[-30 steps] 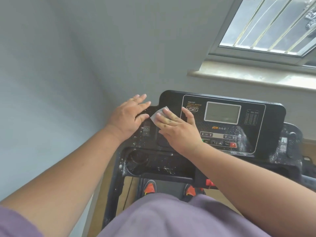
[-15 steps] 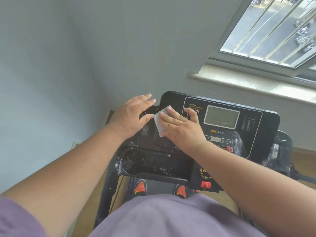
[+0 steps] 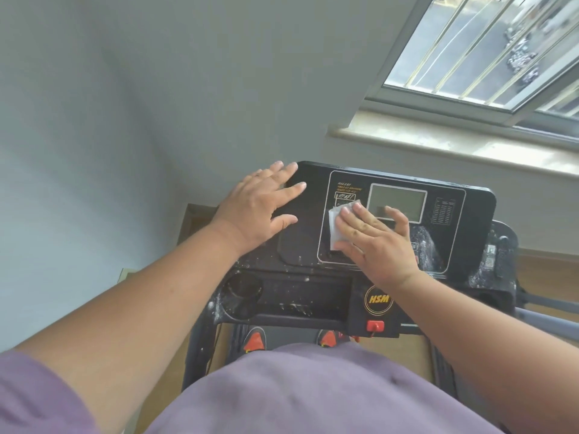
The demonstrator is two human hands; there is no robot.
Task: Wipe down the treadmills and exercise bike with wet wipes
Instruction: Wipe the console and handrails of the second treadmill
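Note:
A black treadmill console (image 3: 470,214) stands in front of me, with a grey display (image 3: 398,198) and white dust specks on its lower part. My right hand (image 3: 376,242) lies flat with straight fingers on a white wet wipe (image 3: 336,228), pressing it against the panel just left of the display. My left hand (image 3: 260,205) rests open on the console's upper left corner, fingers spread. Below the console are a round cup holder (image 3: 244,289), an HSM logo (image 3: 379,299) and a red safety key (image 3: 375,325).
A grey wall rises to the left and behind the console. A window sill (image 3: 454,145) and a barred window (image 3: 488,48) are at upper right. Orange-toed shoes (image 3: 255,341) stand on the belt below. Wooden floor shows on both sides.
My right hand has slid the wipe to the right, from the console's left part onto the panel beside the display. My left hand stays on the upper left corner.

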